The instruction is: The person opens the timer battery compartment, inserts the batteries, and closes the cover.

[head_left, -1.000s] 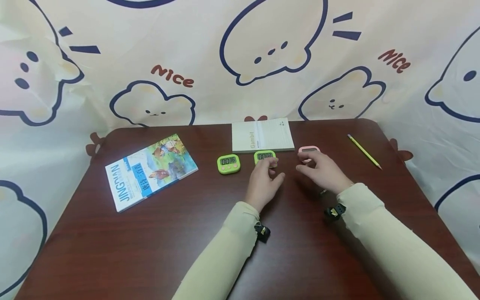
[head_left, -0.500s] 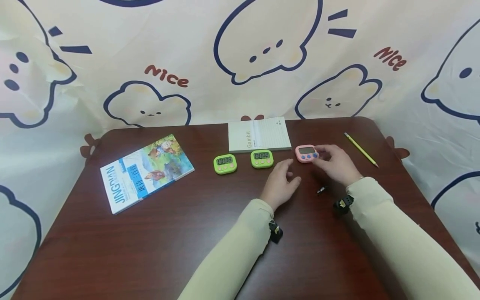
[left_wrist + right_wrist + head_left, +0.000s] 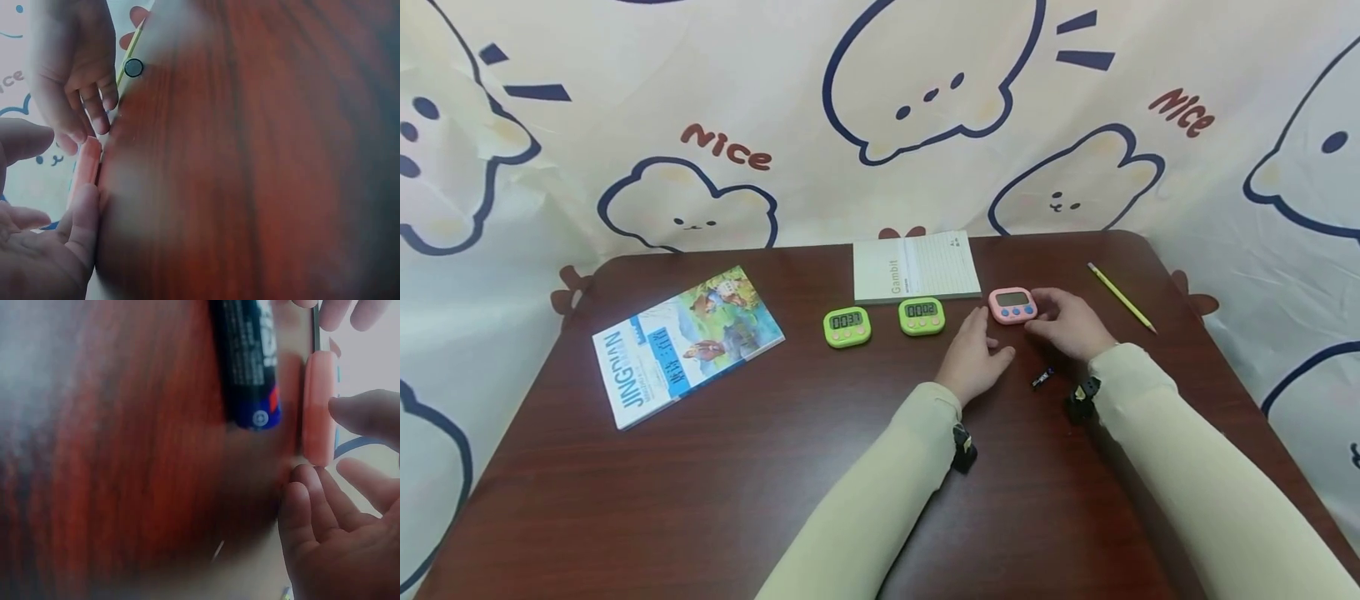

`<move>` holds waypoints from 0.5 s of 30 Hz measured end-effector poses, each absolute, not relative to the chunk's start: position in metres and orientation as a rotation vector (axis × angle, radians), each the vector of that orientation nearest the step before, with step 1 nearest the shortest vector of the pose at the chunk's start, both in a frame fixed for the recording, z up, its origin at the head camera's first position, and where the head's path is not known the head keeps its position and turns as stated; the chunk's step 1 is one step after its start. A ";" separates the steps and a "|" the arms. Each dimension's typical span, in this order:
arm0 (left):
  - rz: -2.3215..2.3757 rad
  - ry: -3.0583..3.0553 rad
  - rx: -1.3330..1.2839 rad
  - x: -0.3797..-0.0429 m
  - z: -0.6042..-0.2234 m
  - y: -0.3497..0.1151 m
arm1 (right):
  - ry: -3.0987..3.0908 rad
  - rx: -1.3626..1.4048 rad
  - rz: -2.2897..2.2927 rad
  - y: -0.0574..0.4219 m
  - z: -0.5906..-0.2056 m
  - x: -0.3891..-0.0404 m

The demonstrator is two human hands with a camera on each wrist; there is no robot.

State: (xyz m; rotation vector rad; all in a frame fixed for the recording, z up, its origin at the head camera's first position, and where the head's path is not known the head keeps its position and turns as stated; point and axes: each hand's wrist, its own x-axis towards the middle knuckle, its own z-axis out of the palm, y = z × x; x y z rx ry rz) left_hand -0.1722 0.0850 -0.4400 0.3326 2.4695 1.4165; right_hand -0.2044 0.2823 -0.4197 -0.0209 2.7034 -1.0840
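Note:
A pink timer (image 3: pixel 1012 306) with blue buttons lies face up between the two hands. My right hand (image 3: pixel 1070 324) is at its right edge, with fingertips against or very close to that end in the right wrist view. My left hand (image 3: pixel 973 357) reaches to its left edge, fingers loosely extended. Whether the left fingertips touch the timer is hard to tell. To the left lie a green timer (image 3: pixel 921 317) and another green timer (image 3: pixel 847 327), both showing digits. The pink timer's screen looks blank. A battery (image 3: pixel 250 369) lies in front of the right hand.
A pale notepad (image 3: pixel 917 267) lies behind the middle green timer. A colourful book (image 3: pixel 688 346) sits at the left. At the far right is a yellow-green pencil (image 3: pixel 1122 297). A printed curtain (image 3: pixel 820 125) surrounds the brown tabletop (image 3: pixel 700 500).
My right hand has drawn back rightward from over the pink timer to its right edge. My left hand has moved from the middle green timer to the pink timer's left side.

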 end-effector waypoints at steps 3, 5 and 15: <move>1.386 2.484 0.360 -0.176 -0.441 0.088 | 2.690 -0.016 -1.066 0.282 -0.419 -0.207; 1.360 2.493 0.380 -0.178 -0.441 0.090 | 2.687 -0.017 -1.046 0.281 -0.418 -0.209; 1.307 2.499 0.426 -0.182 -0.441 0.091 | 2.720 -0.027 -0.987 0.278 -0.420 -0.213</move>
